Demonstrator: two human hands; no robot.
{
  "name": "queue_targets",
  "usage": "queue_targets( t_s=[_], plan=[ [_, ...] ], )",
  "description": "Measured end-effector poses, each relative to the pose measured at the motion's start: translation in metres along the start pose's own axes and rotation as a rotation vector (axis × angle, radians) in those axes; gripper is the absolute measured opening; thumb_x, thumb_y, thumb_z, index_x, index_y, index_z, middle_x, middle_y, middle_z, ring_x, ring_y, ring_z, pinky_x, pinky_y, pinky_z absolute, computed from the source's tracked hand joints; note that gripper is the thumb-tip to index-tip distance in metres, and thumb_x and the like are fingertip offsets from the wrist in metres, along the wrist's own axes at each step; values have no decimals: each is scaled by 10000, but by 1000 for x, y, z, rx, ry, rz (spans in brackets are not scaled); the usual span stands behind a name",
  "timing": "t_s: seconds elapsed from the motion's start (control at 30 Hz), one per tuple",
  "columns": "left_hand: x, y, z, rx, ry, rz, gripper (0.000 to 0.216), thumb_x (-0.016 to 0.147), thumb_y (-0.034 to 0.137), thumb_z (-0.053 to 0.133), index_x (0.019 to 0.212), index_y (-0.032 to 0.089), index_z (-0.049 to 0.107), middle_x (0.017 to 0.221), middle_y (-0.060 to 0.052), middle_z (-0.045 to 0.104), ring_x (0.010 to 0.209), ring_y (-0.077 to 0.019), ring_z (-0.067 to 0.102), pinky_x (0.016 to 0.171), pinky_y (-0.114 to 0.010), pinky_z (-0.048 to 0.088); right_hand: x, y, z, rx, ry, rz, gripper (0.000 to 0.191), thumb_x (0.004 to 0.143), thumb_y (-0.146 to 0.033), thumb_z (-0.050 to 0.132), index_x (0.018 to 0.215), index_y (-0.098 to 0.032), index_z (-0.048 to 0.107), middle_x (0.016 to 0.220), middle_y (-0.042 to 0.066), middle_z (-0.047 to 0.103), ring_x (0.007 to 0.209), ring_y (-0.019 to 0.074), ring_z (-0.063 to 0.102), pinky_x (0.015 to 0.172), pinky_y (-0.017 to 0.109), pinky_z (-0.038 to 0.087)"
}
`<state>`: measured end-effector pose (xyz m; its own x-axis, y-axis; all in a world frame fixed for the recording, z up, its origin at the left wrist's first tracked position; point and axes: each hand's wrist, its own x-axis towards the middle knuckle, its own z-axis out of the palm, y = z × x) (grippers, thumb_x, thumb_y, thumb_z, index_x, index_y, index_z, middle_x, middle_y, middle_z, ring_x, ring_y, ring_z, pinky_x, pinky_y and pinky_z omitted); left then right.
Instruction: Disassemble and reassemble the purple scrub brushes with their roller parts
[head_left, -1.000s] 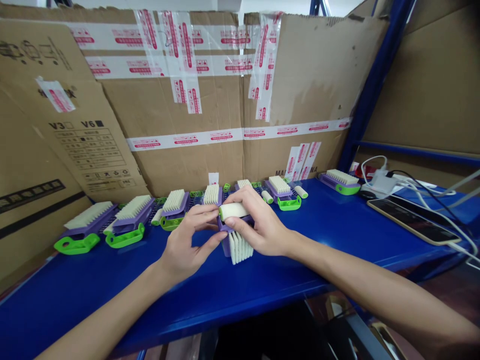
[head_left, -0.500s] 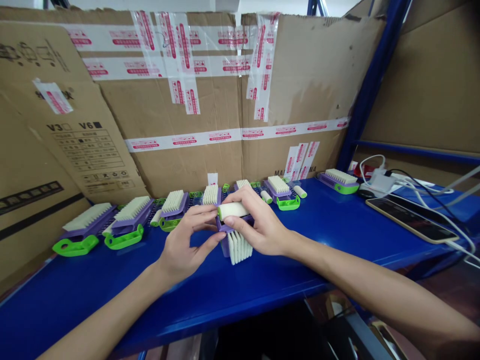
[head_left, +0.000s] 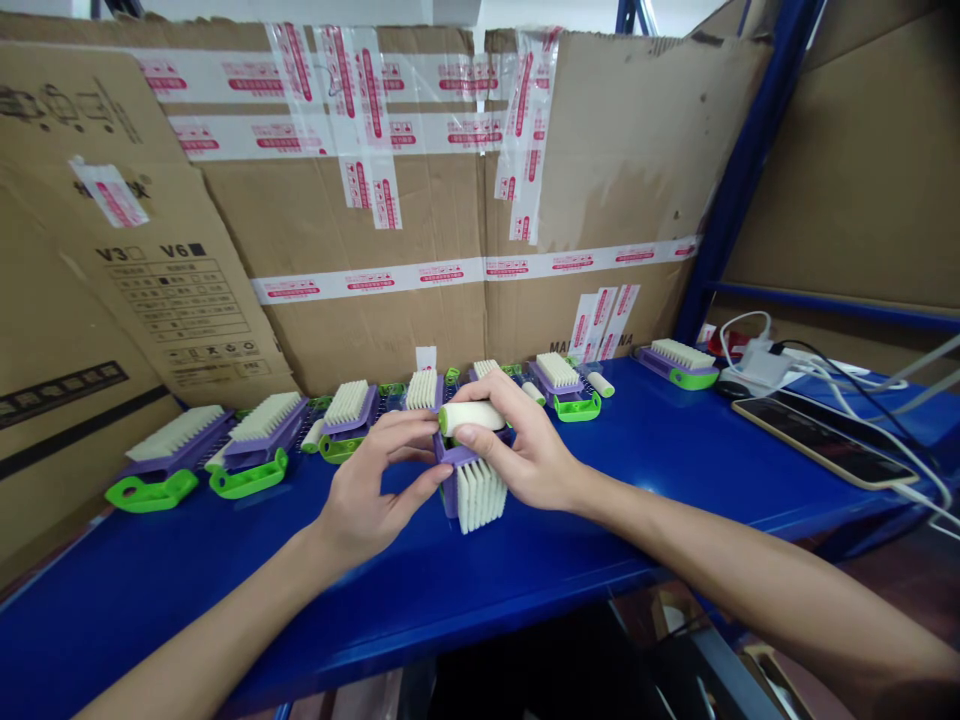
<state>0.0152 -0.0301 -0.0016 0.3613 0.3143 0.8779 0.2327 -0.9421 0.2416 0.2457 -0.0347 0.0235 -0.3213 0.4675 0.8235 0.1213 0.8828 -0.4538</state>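
Observation:
In the middle of the head view, my left hand (head_left: 379,480) grips the left side of a purple brush head (head_left: 448,490), thumb below and fingers above. Pale bristles (head_left: 481,495) point down toward me from it. My right hand (head_left: 521,440) is closed round a cream roller (head_left: 476,416) with a green end cap, held at the top of the purple body. I cannot tell whether the roller is seated in it. My right palm hides the far end of the roller.
Several purple brushes with green handles (head_left: 247,475) line the back of the blue shelf (head_left: 360,620). A loose roller (head_left: 600,383) lies among them. A phone (head_left: 821,438), white cables and a charger (head_left: 761,362) sit at right. Taped cardboard (head_left: 420,220) walls the back.
The roller in my right hand has tilted and shifted very slightly to the right against the purple body. My left hand keeps its hold almost unmoved.

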Motion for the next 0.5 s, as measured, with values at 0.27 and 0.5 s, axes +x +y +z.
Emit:
queue_targets(
  t_s=[0.27, 0.5],
  plan=[
    [0, -1, 0, 4, -12, -1, 479, 980, 169, 770, 1419, 271, 609, 1350, -101, 671, 1103, -216, 762, 809, -339, 747, -2, 0, 2, 2, 28, -11, 185, 1098, -357, 610, 1220, -221, 637, 1094, 54, 646, 1021, 215, 622, 942, 404, 508],
    [2, 4, -5, 42, -61, 9, 520, 991, 160, 747, 1474, 289, 606, 1350, -101, 669, 1194, -238, 724, 830, -340, 750, -3, 3, 2, 61, 110, 31, 263, 1136, -426, 540, 1313, -233, 556, 1221, 86, 670, 1087, 221, 653, 951, 412, 543]
  ],
)
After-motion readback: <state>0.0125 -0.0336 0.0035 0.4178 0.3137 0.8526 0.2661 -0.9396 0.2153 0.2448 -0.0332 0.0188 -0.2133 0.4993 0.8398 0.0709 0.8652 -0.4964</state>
